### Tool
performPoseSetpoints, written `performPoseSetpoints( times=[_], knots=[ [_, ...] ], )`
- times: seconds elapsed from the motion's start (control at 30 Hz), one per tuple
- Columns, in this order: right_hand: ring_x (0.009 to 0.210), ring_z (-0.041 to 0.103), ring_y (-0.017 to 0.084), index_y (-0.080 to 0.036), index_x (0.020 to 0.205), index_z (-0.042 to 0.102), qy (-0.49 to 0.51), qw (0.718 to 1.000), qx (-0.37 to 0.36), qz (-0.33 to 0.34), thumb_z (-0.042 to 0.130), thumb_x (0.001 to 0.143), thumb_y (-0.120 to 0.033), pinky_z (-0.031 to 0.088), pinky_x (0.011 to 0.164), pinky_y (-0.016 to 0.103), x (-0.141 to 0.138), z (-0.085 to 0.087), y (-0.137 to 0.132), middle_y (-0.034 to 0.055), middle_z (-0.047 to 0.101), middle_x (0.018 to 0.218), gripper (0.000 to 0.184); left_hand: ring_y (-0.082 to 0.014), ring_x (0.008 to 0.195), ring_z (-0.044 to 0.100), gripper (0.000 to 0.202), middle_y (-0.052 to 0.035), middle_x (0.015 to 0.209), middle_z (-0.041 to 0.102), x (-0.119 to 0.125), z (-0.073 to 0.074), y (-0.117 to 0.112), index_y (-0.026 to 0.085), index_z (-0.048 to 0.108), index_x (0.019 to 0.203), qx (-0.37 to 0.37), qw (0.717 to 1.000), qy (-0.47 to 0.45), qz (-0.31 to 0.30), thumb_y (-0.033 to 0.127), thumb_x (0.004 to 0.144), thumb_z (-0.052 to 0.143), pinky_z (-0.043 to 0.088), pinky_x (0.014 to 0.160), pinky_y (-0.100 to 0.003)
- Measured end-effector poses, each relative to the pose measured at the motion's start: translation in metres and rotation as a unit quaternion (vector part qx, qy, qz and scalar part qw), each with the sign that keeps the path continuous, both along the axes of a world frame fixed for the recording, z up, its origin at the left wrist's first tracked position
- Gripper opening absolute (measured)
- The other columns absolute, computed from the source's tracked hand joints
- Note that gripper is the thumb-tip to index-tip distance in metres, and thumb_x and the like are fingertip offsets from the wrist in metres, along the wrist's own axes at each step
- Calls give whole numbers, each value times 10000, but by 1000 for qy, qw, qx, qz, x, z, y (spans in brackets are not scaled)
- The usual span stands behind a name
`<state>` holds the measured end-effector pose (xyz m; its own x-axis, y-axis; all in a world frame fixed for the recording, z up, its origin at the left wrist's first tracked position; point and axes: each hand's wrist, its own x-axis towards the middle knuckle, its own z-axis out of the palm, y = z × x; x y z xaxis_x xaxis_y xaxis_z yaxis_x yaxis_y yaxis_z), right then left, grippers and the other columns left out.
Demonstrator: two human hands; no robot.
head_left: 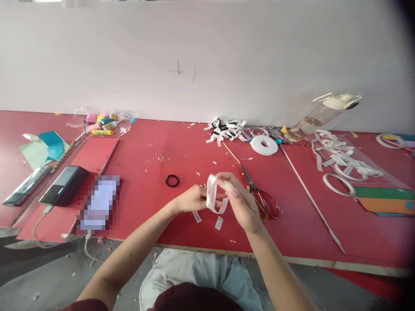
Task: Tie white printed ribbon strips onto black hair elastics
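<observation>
Between my hands is a white ribbon (212,193) with dark printed lettering, bent into a loop. My right hand (244,203) is closed, its thumb and fingers pinching the ribbon's upper right part. From the left, my left hand (193,199) reaches the loop with its fingers closed at the ribbon; the fingertips are partly hidden behind it. Below the hands lie a small printed label (218,223) and another label strip (196,216). A black hair tie (172,180) rests left of my left hand. Scissors (251,183) with red handles lie just beyond my right hand.
Near the wall are a pile of black and white ribbon ties (227,129), a white tape roll (264,145) and a leaning bottle (319,116). White elastic loops (340,155) lie right. A phone (100,202) and black device (64,185), both cabled, sit left on the red table (139,207).
</observation>
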<state>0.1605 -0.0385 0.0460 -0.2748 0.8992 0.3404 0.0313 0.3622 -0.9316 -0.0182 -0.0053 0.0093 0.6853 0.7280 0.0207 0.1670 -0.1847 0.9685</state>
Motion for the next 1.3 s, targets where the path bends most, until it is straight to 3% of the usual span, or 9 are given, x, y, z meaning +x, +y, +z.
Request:
performPoseSetpoints(
  times=[0.23, 0.33, 0.47, 0.6, 0.73, 0.93, 1.03, 1.13, 1.3],
  knots=[
    [1082, 672, 243, -289, 1439, 504, 33, 987, -155, -10, 496, 978, -499, 596, 861, 377, 4, -16, 23, 98, 649, 1273, 506, -80, 535, 272, 461, 57, 538, 351, -4, 2, 1, 108, 790, 843, 24, 1000, -13, -2, 558, 804, 701, 264, 498, -233],
    [1051, 689, 227, -267, 1377, 577, 17, 990, -141, -13, 562, 959, -436, 560, 967, 390, 5, -13, 31, 71, 717, 1127, 451, -85, 543, 240, 476, 71, 546, 297, -5, 4, 1, 121, 791, 1031, 13, 999, -24, -28, 534, 812, 705, 237, 496, -241],
    [997, 700, 220, -274, 1442, 505, 5, 995, -95, -3, 557, 961, -379, 556, 961, 420, -1, 3, 33, 56, 728, 1044, 496, -85, 536, 191, 506, 85, 541, 217, -6, 9, 0, 136, 761, 1149, -19, 998, -23, -52, 519, 823, 703, 203, 488, -246],
    [894, 704, 202, -277, 1494, 423, 47, 995, -81, -39, 574, 929, -352, 569, 899, 410, -12, 12, 42, 43, 723, 968, 589, -90, 541, 274, 503, 53, 518, 434, -4, 11, -3, 153, 778, 1111, -34, 995, -32, -90, 549, 810, 702, 271, 507, -235],
    [768, 681, 178, -226, 1458, 460, 60, 987, -117, -90, 588, 891, -404, 570, 742, 338, -9, -3, 69, 42, 712, 892, 608, -103, 593, 373, 536, -47, 698, 701, -2, 11, -6, 127, 778, 1105, -52, 988, -49, -139, 564, 803, 702, 337, 558, -236],
    [509, 491, 127, -146, 1097, 745, -215, 955, -116, -170, 583, 891, -546, 435, 545, 265, 6, -23, 68, 9, 586, 575, 478, -94, 560, 198, 449, 21, 565, 622, -5, 14, -6, 139, 785, 1087, -52, 991, -67, -108, 499, 842, 678, 224, 504, -257],
    [575, 544, 133, -189, 1132, 736, -166, 974, -84, -126, 527, 946, -513, 459, 555, 251, 7, -17, 42, 22, 618, 668, 428, -91, 559, 246, 424, 61, 517, 528, -6, 15, -5, 153, 774, 1112, -56, 993, -74, -69, 467, 841, 684, 274, 531, -241],
    [911, 655, 180, -237, 1170, 717, -89, 996, -11, -27, 478, 994, -400, 556, 794, 295, 7, -8, 19, 75, 686, 1041, 338, -98, 599, 399, 421, 32, 594, 551, -4, 13, -4, 118, 790, 1022, -63, 993, -95, -42, 478, 822, 699, 371, 603, -242],
    [1168, 621, 209, -292, 1209, 693, -113, 988, 61, 80, 488, 993, -256, 547, 977, 347, 11, -3, 3, 73, 641, 1246, 300, -91, 589, 426, 446, 11, 613, 543, -2, 9, -3, 87, 762, 757, -60, 991, -122, -12, 532, 757, 744, 377, 593, -245]
  ],
)
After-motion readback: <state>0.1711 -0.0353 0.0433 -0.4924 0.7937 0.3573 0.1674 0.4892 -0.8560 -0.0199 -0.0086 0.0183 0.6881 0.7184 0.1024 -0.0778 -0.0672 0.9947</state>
